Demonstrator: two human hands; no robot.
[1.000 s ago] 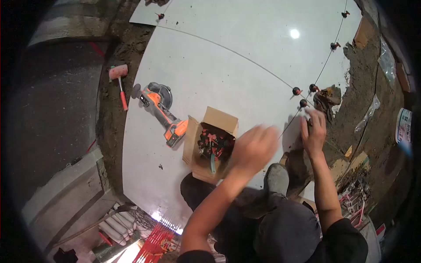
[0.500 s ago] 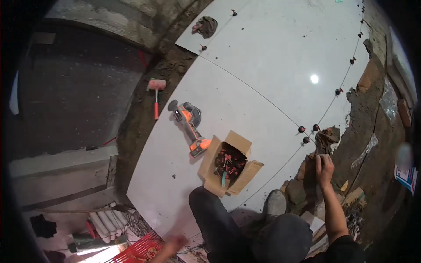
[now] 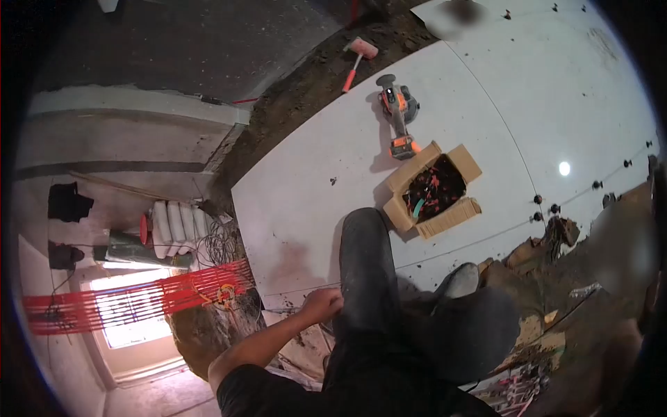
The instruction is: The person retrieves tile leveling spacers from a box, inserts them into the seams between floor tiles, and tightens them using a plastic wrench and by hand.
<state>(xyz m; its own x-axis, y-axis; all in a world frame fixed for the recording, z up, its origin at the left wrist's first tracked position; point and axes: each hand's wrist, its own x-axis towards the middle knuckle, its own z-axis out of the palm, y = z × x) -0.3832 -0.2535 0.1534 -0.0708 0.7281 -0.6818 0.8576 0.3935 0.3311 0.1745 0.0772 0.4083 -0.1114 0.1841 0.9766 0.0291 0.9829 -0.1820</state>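
Presently, left grip (image 3: pixel 323 306): fingers curled against or just beside the leg (image 3: pixel 368 264), below-left of the box; fingertips hidden, so whether it holds anything I cannot tell.
Right grip: out of sight, state unknown.
Box (image 3: pixel 450 218): on the pale slabs (image 3: pixel 299 201), flaps spread, seemingly for easy reach to its red-and-black pieces (image 3: pixel 436 186).
Grinder (image 3: pixel 399 118): above-left of the box, perhaps parked within reach.
Black knobs (image 3: pixel 538 199): right of the box, along seams, likely keeping slab edges level.

An open cardboard box (image 3: pixel 450 218) of red-and-black pieces (image 3: pixel 438 182) sits on white tile (image 3: pixel 292 201)
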